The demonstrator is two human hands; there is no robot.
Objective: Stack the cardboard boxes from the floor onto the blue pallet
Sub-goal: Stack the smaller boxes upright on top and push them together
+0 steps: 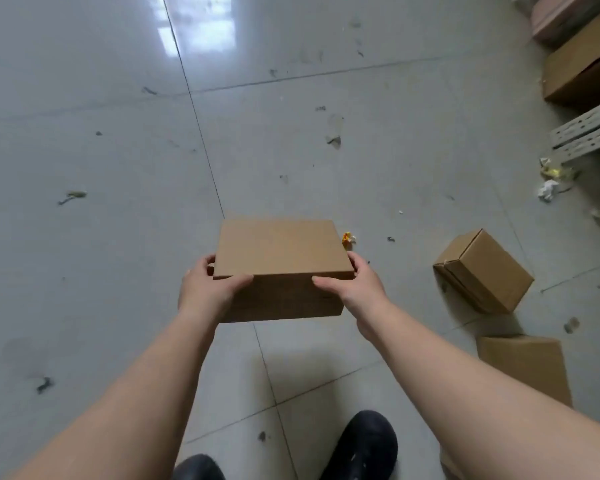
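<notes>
I hold a flat brown cardboard box [280, 251] in front of me, above the floor, with both hands. My left hand [207, 289] grips its left near corner, thumb on top. My right hand [355, 285] grips its right near corner the same way. On the floor to the right lies a second cardboard box [485, 271], tipped on its side. Below it a third cardboard box [527, 368] is partly hidden by my right forearm. No blue pallet is in view.
The grey tiled floor [101, 202] is littered with small scraps and crumpled paper [548, 190]. At the far right stand a larger cardboard box [579, 64] and a pale perforated shelf rail [589, 133]. My dark shoes [361, 445] show at the bottom.
</notes>
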